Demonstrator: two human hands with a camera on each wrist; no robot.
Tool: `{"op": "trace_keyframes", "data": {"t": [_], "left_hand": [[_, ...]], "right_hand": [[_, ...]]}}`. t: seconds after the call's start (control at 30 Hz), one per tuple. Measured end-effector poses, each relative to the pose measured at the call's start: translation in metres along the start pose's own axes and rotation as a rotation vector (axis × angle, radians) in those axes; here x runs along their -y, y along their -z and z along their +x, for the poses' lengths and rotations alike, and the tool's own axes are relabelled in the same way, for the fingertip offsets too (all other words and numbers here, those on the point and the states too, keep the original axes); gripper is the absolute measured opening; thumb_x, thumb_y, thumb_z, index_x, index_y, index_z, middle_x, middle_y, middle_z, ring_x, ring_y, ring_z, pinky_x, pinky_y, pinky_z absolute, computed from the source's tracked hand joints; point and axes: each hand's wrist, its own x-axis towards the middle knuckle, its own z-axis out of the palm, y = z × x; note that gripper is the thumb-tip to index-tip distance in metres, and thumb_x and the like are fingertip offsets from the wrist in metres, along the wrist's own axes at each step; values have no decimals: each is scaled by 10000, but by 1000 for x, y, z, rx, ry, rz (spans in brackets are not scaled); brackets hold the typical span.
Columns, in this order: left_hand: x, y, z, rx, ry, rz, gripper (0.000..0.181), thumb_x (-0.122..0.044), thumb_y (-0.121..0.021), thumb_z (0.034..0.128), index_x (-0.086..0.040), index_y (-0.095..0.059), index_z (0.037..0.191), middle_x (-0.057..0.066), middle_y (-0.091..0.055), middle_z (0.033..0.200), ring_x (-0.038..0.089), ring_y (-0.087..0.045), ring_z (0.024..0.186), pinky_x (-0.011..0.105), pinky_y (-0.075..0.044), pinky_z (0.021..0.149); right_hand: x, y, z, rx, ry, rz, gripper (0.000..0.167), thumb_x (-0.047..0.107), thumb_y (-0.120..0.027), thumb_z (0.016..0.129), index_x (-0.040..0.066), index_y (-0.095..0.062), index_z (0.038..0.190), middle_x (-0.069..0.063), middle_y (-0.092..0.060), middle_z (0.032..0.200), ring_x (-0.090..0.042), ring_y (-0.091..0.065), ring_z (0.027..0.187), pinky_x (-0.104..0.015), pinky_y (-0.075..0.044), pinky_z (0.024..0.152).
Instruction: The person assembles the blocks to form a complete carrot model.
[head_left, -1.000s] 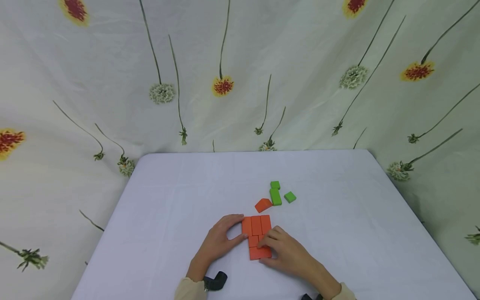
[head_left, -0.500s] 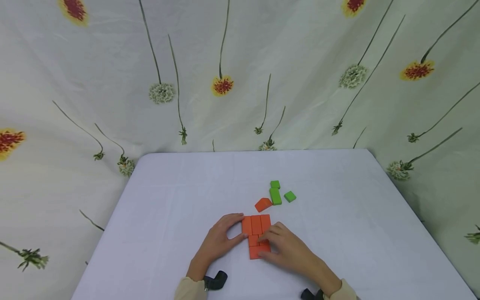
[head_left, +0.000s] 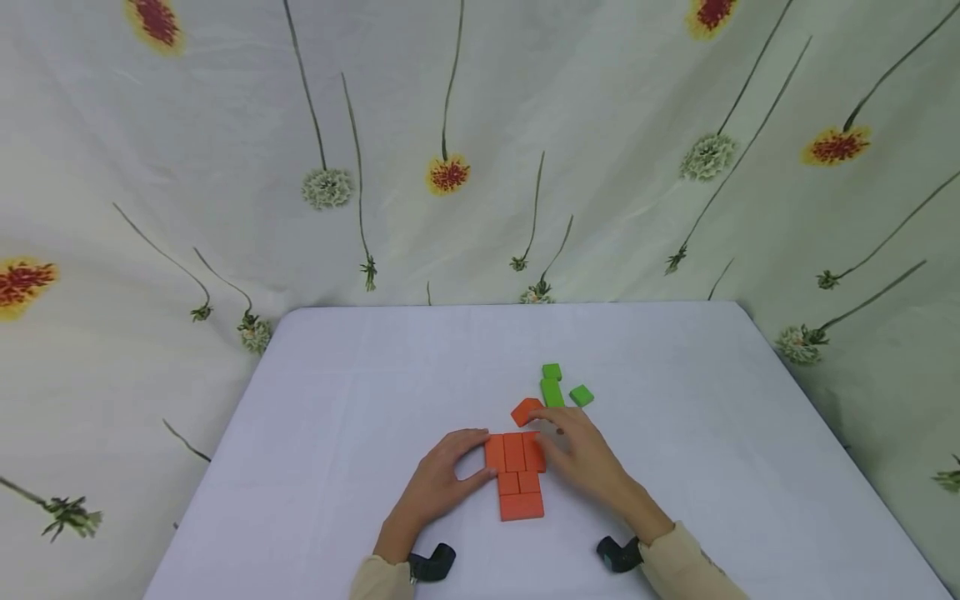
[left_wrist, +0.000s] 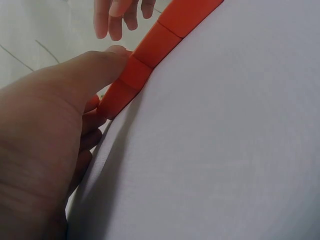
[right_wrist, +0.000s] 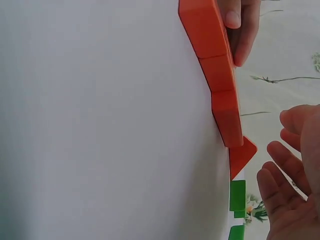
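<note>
Several orange blocks lie flat and tightly joined: a row of upright ones (head_left: 513,452), two small ones (head_left: 518,482) below, and a wide one (head_left: 521,507) at the near end. My left hand (head_left: 433,485) holds the upper-left block, index finger at its far edge and thumb (left_wrist: 102,70) at its near edge. Over the upper right of the group, my right hand (head_left: 588,457) hovers with fingers loosely bent and apart. It holds nothing in the right wrist view. Just beyond the group lies a pointed orange block (head_left: 524,410), partly covered by the right fingertips.
Beyond the orange pieces lie a long green block (head_left: 552,390), a small green block (head_left: 552,371) touching its far end, and another green block (head_left: 581,395) to the right. A white cloth covers the table (head_left: 360,375). Behind it hangs a flowered curtain (head_left: 600,100).
My right hand has let go of the lower orange blocks and moved away from me, toward the pointed block. The left hand stays where it was.
</note>
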Motion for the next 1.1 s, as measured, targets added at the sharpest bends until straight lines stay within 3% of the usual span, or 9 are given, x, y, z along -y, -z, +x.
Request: {"op": "trace_keyframes", "data": {"t": [0.17,0.3,0.47,0.6,0.93,1.1], "left_hand": [[0,-1,0,-1,-2,-2,566,-436,-776,917,-190,-634,1407,-23,-638,1413,208,-559,1360,457,-495,1129],[1,-2,0,-10,-6,11,564,-420,-786,911,-191,-637,1404,-16,-641,1412,213,-564,1359,453,-497,1125],[0,-2,0,-1,-4,18,568,-425,-785,910,-190,-635,1405,-9,-638,1418,216,-559,1365,452,-492,1131],[-1,-1,0,5,-6,14,572,-431,-781,912,-181,-633,1404,-1,-635,1420,220,-556,1367,457,-490,1133],[1,-2,0,-9,-3,29,564,-435,-784,908,-201,-638,1400,-11,-638,1415,217,-563,1361,455,-502,1121],[1,-2,0,-7,-5,27,568,-443,-778,911,-202,-634,1404,-11,-637,1417,219,-563,1360,459,-498,1124]], "right_hand": [[-7,-2,16,-59,11,-5,363,97,-703,975,88,-660,1335,-43,-699,1240,-187,-625,1054,-321,-599,838],[-11,-5,25,-66,-30,-29,358,110,-682,994,84,-657,1351,-67,-706,1227,-177,-621,985,-321,-598,832],[-16,-8,31,-25,-93,-50,337,113,-656,1014,85,-676,1349,-105,-680,1344,-254,-657,1154,-410,-591,971],[-18,-7,34,13,-88,-85,319,125,-670,1005,76,-699,1319,-130,-661,1370,-327,-614,1285,-486,-543,1063],[-13,2,41,135,-100,-115,361,168,-669,1013,93,-655,1365,-71,-696,1306,-242,-643,1144,-423,-573,992],[-10,6,41,157,-60,-154,336,166,-712,982,106,-685,1312,-57,-708,1239,-248,-620,1152,-426,-570,999]]}}
